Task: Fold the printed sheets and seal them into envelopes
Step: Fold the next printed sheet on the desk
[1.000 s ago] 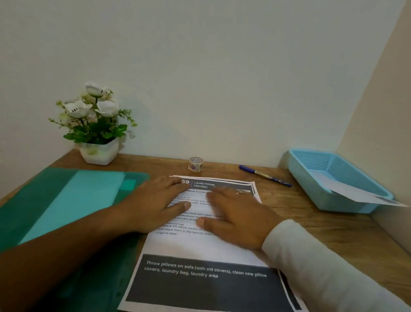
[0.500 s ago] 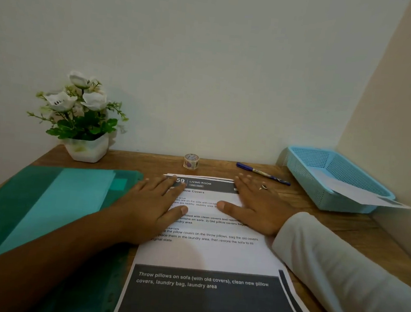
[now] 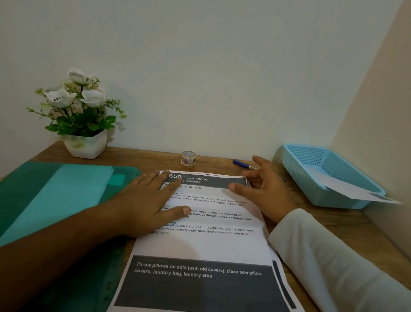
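A stack of printed sheets [image 3: 204,245] is lying in the middle of a wooden table [image 3: 342,230], its dark footer band nearest the camera and the edge of a lower sheet [image 3: 298,310] peeking out at the near right. A green plastic folder [image 3: 21,202] is lying just to the left, its edge touching the stack.

The left hand [image 3: 151,200] is reaching in over the folder and pressing flat on the upper left part of the top sheet, with fingers straight and gripping nothing. The right hand [image 3: 268,196], coming out of a white sleeve [image 3: 326,266], is hovering at the stack's far right corner. Its thumb [image 3: 234,187] is resting on the dark header band while the fingers are spreading over the corner. Whether they are pinching the paper cannot be told.

Beyond the sheets, a small roll of patterned tape [image 3: 188,158] is standing upright near the wall, and a blue pen [image 3: 240,163] is lying beside it, partly hidden behind the right hand. At far right, a light blue mesh basket [image 3: 305,162] is holding a loose printed page [image 3: 350,191] that is jutting over its rim. At far left, white flowers in a white pot [image 3: 85,145] are standing against the wall.
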